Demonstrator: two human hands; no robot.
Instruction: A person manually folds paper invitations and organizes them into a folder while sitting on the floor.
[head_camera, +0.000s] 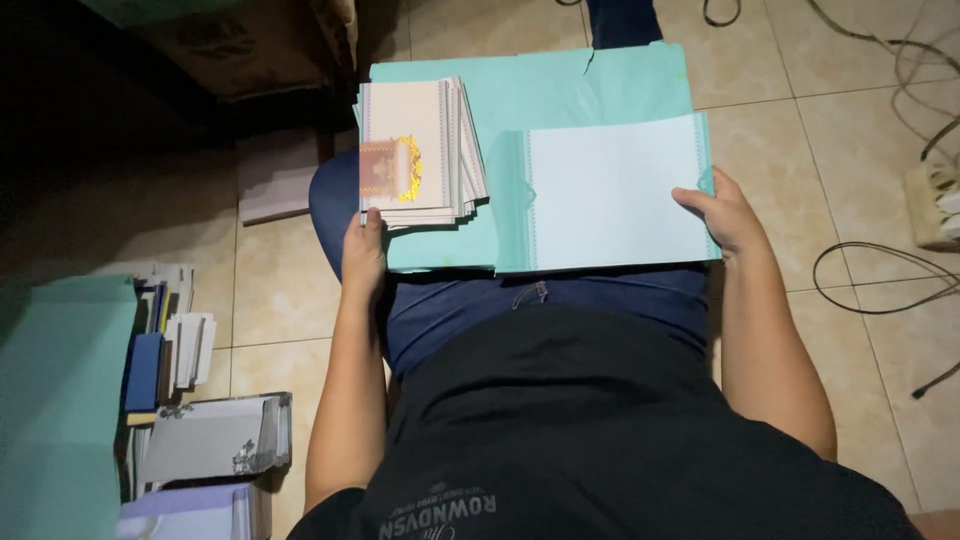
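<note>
A large teal sheet (560, 85) lies across my lap. On its left part rests a fanned stack of pale pink cards (425, 150) with a gold and brown ornament. My left hand (364, 252) grips the near left corner of that stack, thumb on top. On the right part lies a stack of light blue-white sheets (610, 195) with a decorated teal left border. My right hand (722, 212) holds that stack's right edge, thumb lying on the top sheet.
I sit over a beige tiled floor (800, 130). Black cables (880, 280) and a power strip (935, 200) lie at the right. At the left are a teal box (55, 400), upright paper piles (175, 340) and silver-patterned cards (215, 440). Dark furniture stands at the upper left.
</note>
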